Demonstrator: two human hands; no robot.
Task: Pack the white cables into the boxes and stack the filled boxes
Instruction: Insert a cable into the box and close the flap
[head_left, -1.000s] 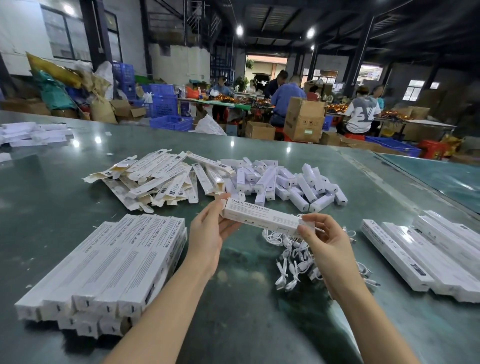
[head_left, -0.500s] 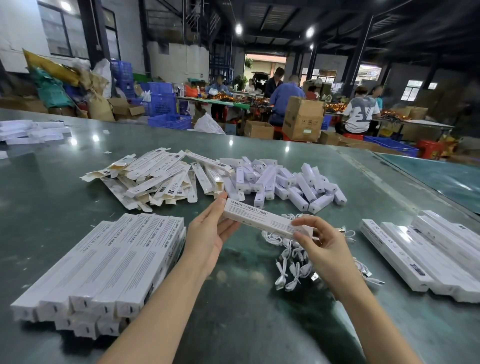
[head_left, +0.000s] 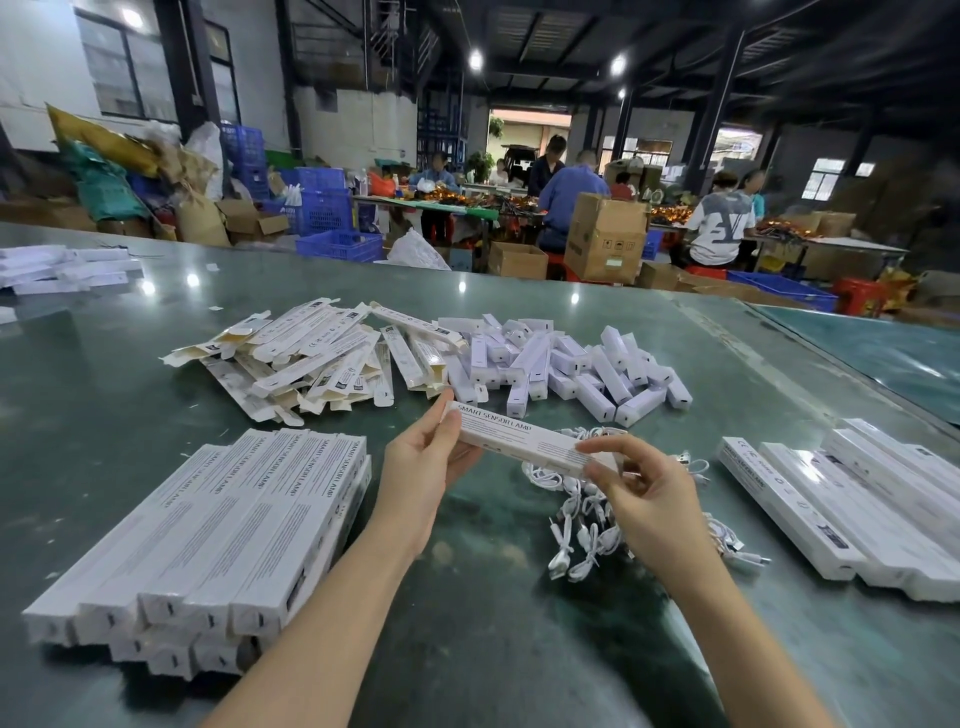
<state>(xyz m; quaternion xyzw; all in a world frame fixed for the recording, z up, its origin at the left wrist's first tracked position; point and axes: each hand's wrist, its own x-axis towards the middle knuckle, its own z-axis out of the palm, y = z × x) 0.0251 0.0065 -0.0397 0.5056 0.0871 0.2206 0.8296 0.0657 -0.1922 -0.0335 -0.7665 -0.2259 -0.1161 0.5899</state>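
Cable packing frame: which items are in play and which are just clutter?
In play:
- box, held by left hand and right hand
- white cables
- box stack
- boxes at right

Clutter:
- flat cartons
- small white units
- boxes at far left
- background crates

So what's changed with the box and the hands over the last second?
Little. The right hand has shifted its fingers at the right end of the long white box, curling them closer over that end. The left hand still grips the left end, and the box stays held above the white cables. The stack of boxes on the left and the row of boxes on the right have not changed.
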